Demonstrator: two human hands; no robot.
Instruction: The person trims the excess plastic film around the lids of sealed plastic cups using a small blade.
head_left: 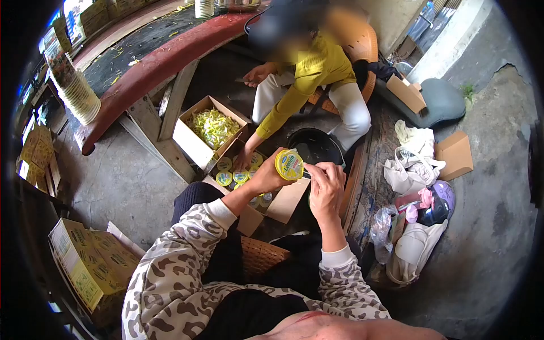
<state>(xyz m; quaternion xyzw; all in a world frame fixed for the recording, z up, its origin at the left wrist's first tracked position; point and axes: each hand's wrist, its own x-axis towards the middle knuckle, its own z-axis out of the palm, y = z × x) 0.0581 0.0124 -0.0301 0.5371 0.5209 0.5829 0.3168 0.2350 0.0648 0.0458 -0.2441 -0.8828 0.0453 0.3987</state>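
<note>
A small cup with a yellow lid printed "Lemon" (289,165) is upheld in my left hand (268,174), its lid facing me. My right hand (327,187) is just right of the cup, thumb and index finger pinched together at the lid's edge; what they grip, if anything, is too small to make out. Below and left of the cup, an open carton (281,202) holds several similar cups (224,178). A co-worker's hand (243,159) reaches among those cups.
A box of yellow-green strips (212,129) stands beyond the carton. A dark bucket (315,148) sits by the seated co-worker (309,76). Stacked cups (76,93) stand on the red-edged table (170,51). Bags (416,249) and a helmet (443,201) lie right.
</note>
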